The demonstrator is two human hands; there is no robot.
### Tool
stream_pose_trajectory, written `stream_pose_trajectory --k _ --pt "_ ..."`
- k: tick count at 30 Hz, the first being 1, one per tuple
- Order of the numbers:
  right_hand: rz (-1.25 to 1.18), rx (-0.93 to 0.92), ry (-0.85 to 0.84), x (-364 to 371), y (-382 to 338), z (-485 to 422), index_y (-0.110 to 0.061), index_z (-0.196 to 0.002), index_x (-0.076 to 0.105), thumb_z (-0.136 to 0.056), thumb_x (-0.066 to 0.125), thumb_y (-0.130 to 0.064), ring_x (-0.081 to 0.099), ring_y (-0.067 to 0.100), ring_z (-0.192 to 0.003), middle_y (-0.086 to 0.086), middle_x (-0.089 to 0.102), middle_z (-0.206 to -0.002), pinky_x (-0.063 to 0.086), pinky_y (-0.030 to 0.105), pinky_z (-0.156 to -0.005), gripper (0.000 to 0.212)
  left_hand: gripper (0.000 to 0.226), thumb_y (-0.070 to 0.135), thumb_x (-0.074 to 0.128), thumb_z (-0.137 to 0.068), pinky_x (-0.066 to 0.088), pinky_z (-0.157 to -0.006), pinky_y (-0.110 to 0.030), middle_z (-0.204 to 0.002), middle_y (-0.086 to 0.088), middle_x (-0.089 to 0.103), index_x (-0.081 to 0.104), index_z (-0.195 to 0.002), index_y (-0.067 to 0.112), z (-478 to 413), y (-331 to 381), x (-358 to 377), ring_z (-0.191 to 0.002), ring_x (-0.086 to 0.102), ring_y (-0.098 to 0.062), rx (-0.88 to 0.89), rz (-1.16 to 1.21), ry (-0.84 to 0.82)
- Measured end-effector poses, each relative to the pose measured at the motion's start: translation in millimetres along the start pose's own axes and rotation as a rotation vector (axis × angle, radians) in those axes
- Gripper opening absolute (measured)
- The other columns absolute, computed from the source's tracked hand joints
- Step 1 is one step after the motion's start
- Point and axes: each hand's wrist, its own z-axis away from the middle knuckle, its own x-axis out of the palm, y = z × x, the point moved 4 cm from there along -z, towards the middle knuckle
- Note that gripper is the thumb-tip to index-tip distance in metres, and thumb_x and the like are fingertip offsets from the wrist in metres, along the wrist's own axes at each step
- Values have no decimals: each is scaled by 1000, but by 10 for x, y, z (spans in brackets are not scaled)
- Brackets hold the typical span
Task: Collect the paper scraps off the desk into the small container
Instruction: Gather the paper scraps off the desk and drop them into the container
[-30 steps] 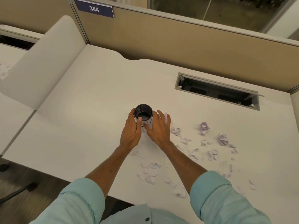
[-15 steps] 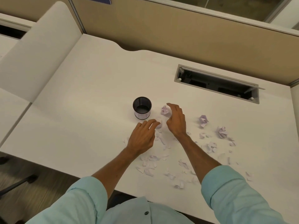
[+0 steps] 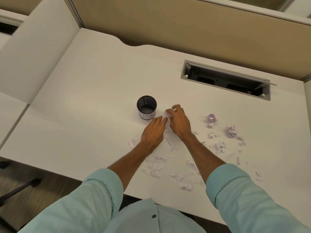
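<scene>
A small black wire-mesh cylindrical container, with a white band round its foot, stands upright near the middle of the white worktop, its mouth open. Just to its right and a little toward the front edge, both hands work at one clump of pale lilac-white paper scraps.

The right hand has its fingers curled and pinches a crumpled white scrap at the fingertips. This piece is the nearest to the container, just beside its wall but apart from it. The left hand lies flatter, its fingers nearly straight and their tips resting on the scraps between the two hands. It holds nothing that shows.

From the pinched scrap the container lies to the left and slightly toward the back edge, so the drop looks like a short lift up and over the rim. The right hand seems best placed for it. The left hand is about as near, coming from the front side of the container.

Two crumpled lilac paper balls lie farther toward the right edge, well apart from the hands. Torn bits spread along the front edge. Most of the collecting appears to be ahead. The scraps are light and may slip from a loose pinch, and a knuckle against the container could tip it.
</scene>
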Motion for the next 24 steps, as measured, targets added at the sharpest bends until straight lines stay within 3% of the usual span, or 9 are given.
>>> stream_pose_trajectory --k 6,10,13,16,19,21,24 --pt "36 57 58 2 -30 25 -15 -131 61 -103 65 -22 60 26 -115 11 48 -136 60 35 -97 29 38 12 56 -110 60 -93 -35 -147 -9 58 52 -147 11 89 -16 -94 -129 61 -27 6 183 112" --pt "-20 18 118 5 -123 107 -16 -130 60 -99 70 -25 60 25 -115 9 53 -133 60 38 -95 34 30 18 53 -113 55 -76 -29 -135 -10 63 56 -140 7 277 -67 -158 -114 65 -27 40 323 240" --pt "-67 -6 177 -14 -197 140 -19 -135 60 -97 71 -21 61 25 -118 8 54 -135 60 38 -96 40 30 19 59 -111 52 -85 -27 -131 -9 66 58 -138 7 432 -154 -208 -110 66 -26 78 344 355" --pt "-177 20 267 -76 -240 138 -14 -127 67 -98 69 -23 67 24 -110 8 57 -130 61 35 -91 31 31 26 59 -112 48 -94 -29 -134 -4 66 56 -141 15 500 -244 -282 -111 63 -20 89 318 443" --pt "-258 -27 427 -164 -322 161 -13 -112 70 -98 68 -27 62 11 -90 4 59 -117 54 21 -76 20 31 27 54 -115 35 -95 -23 -139 2 61 52 -145 20 471 -366 -425 -111 58 -16 64 302 524" --pt "-295 -79 494 -211 -395 173 -14 -109 69 -99 67 -26 56 2 -87 0 57 -114 49 11 -72 16 33 29 50 -116 34 -99 -26 -141 8 58 49 -148 22 415 -477 -553 -114 57 -15 4 318 569" --pt "-331 -140 521 -232 -478 145 -14 -113 69 -101 64 -21 56 -1 -94 -2 57 -117 60 18 -78 15 34 28 54 -115 37 -107 -34 -142 10 57 48 -148 26 280 -615 -737 -119 55 -15 -88 332 620"
